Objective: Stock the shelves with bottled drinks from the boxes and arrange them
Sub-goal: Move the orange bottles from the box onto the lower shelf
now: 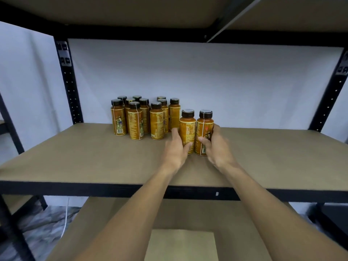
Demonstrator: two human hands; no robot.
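The shelf (pixel 75 157) is formed of matt brown board, framed in black metal (pixel 69 81); glossy labels are worn by the bottles (pixel 156 123).

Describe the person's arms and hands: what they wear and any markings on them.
Both arms are bare. The left forearm and right forearm show no sleeve anywhere up to the bottom edge of the view. The left hand and right hand wear no gloves. No watch, bracelet or ring shows on the sides facing the camera, and no markings can be made out.
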